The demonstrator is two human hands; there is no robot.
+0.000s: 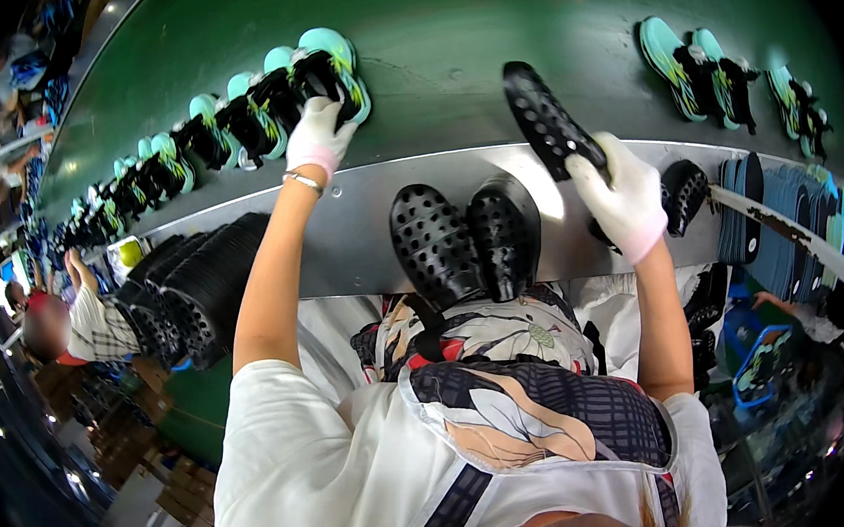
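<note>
My left hand [317, 137], in a white glove, grips the near edge of a turquoise-and-black sandal [332, 63] at the right end of a long row. Wrapped round one end of a black shoe last [534, 103] dotted with holes is my gloved right hand [622, 191]; it holds the last tilted over the table's near edge. Between my forearms, two more perforated black lasts stand side by side, a left one [431, 248] and a right one [505, 231], on the metal ledge close to my lap.
The green conveyor [446, 81] carries several sandals [215, 131] leftward and a few sandals [711, 68] at the right. Stacked black lasts [208, 287] fill the ledge's left. Another last [685, 195] and blue-grey insoles [785, 222] sit right. A co-worker [96, 322] is at the far left.
</note>
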